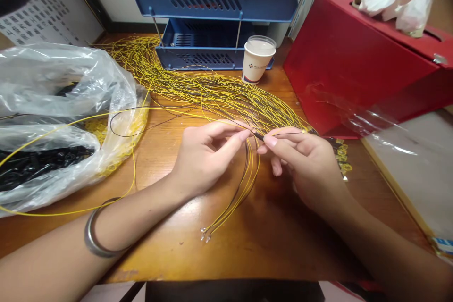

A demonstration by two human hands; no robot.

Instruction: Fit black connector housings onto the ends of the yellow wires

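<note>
Above the middle of the table, my two hands meet over thin wires. My right hand [304, 155] pinches a small black sleeve [259, 136] between thumb and fingertips. A dark wire leads from the sleeve to my left hand [212, 148], whose thumb and forefinger are pressed together on it. Behind them spreads a big bundle of yellow and black wires [226, 89]. Below my hands a few loose wires [244, 188] hang toward the front, with small clear tips on the wood. One yellow wire [81, 120] loops far out to the left.
At left lies a clear plastic bag [120, 80] with black parts and yellow rings. Blue tray shelves [212, 0] and a paper cup [258, 63] stand at the back. A red box [354, 66] with tissue fills the right. Small yellow pieces [342, 153] lie beside my right hand.
</note>
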